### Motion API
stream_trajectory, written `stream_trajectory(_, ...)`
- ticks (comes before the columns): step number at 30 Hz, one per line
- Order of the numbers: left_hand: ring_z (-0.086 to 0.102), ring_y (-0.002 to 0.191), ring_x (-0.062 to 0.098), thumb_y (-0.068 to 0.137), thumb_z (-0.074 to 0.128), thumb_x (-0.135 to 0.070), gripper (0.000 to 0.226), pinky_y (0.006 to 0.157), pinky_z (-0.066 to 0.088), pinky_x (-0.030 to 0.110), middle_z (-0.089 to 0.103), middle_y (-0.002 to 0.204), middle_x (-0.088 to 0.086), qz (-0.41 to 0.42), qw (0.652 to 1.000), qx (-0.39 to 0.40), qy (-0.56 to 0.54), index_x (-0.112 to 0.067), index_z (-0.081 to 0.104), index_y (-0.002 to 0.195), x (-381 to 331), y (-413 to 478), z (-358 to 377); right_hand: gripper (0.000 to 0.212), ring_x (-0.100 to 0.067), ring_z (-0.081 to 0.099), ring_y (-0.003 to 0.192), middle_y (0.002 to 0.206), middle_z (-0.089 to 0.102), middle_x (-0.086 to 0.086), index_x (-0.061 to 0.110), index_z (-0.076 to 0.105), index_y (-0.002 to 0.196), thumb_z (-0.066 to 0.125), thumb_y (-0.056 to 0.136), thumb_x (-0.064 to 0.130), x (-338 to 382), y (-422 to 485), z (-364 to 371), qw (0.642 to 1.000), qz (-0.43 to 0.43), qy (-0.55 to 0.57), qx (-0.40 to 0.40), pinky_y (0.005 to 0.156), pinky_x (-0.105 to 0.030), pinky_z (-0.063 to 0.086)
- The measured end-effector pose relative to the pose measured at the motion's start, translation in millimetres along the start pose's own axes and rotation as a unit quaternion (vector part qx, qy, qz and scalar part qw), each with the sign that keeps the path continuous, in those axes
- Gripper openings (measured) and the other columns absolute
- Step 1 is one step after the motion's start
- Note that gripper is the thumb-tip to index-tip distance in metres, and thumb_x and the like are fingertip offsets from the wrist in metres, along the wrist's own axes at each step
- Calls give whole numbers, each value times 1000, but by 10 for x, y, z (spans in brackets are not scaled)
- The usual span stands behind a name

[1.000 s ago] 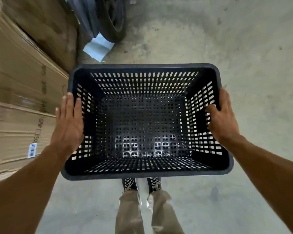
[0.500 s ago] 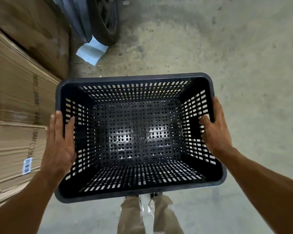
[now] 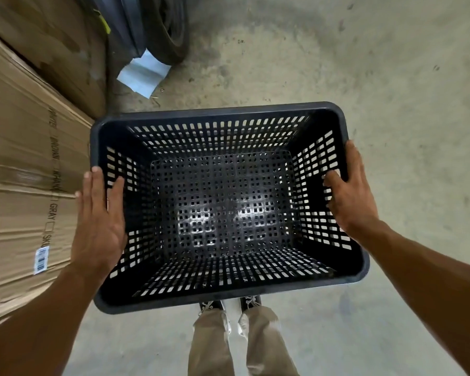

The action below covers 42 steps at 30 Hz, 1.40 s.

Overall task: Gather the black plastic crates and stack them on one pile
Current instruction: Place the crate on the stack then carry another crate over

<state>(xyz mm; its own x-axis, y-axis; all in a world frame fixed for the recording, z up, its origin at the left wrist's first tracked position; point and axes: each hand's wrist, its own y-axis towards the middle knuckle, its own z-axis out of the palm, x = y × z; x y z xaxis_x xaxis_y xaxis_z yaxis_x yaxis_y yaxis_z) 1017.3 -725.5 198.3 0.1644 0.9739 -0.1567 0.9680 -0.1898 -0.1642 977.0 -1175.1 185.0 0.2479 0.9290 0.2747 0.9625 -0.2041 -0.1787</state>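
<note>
One black plastic crate (image 3: 215, 115) with slotted walls and a perforated floor is held in the air in front of me, open side up and empty. My left hand (image 3: 98, 223) holds its left wall, fingers stretched along the outside and thumb inside. My right hand (image 3: 350, 196) grips the right wall, thumb hooked inside and fingers outside. No other crate is in view.
Tall cardboard boxes (image 3: 19, 172) stand close on the left, almost touching the crate's left corner. A dark tyre (image 3: 171, 28) and a pale blue sheet (image 3: 141, 73) lie beyond them. Bare concrete floor (image 3: 391, 77) stretches ahead and right. My legs (image 3: 239, 340) show below the crate.
The crate has sunk lower in the view and tilted a little, so its floor faces me more. Both hands kept their hold on the side walls.
</note>
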Motion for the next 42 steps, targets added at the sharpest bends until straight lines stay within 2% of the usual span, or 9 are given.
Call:
stream_trajectory(4,-16,147,30,75,61,15,92,118,3,54,-6,159,23,4,1000,9,20,-7,13,150,-19,-21,20,39,-33,12,151,164,-7,-1,10,52,104,72,77,-9,60,-9,-59,997,10,-56,48,100,-54,51)
stream_trajectory(7,-17,146,29,77,60,14,89,118,3,54,-5,158,24,1,1000,6,31,-7,14,150,-23,1,44,48,-38,10,151,165,-3,-6,6,56,123,68,79,-8,45,3,-41,998,13,-52,31,109,-57,42)
stream_trajectory(12,-10,147,36,71,72,2,96,118,10,56,-3,158,26,-1,999,32,31,-3,16,149,-77,7,43,50,-35,-7,152,164,-13,-13,9,51,115,72,75,-10,41,17,-67,989,4,-146,28,123,-55,11)
stream_trajectory(18,-18,146,29,69,73,-8,105,120,6,50,-8,159,22,-24,998,57,-18,-1,6,149,-127,17,-33,65,-40,-7,151,162,-22,-16,9,48,131,79,74,5,37,38,-77,981,9,-184,65,123,-55,8)
stream_trajectory(24,-19,146,26,62,82,0,119,118,-1,44,-13,160,16,-9,996,70,-51,-4,3,151,-220,-9,-39,60,-42,-6,151,162,-26,-11,11,54,124,81,73,-1,-100,63,-115,984,18,-161,78,123,-54,14)
stream_trajectory(29,-20,147,22,73,68,10,102,117,-15,21,-11,160,14,2,997,46,-55,-4,5,151,-166,14,13,57,-43,3,151,165,-17,-9,9,55,124,81,73,0,-72,22,-123,990,20,-125,58,117,-58,31)
stream_trajectory(34,-21,147,21,73,67,12,102,119,-11,32,-15,160,10,2,998,51,-38,-4,5,152,7,14,-50,43,-41,8,151,166,-12,-11,6,61,111,79,73,-3,130,-59,-77,994,9,-92,62,107,-54,46)
stream_trajectory(39,-19,147,21,73,64,14,97,120,-10,32,-14,160,8,3,998,41,-46,-6,10,151,40,27,-33,38,-37,4,152,165,-17,-5,7,59,100,79,70,-7,166,-64,-115,994,5,-77,76,104,-52,50)
stream_trajectory(42,-17,148,22,72,61,18,95,121,1,47,-12,161,9,-9,999,39,-36,-8,14,151,95,0,-14,37,-36,1,153,165,-17,-4,9,55,95,78,72,-7,209,-50,-81,995,5,-61,74,108,-54,45)
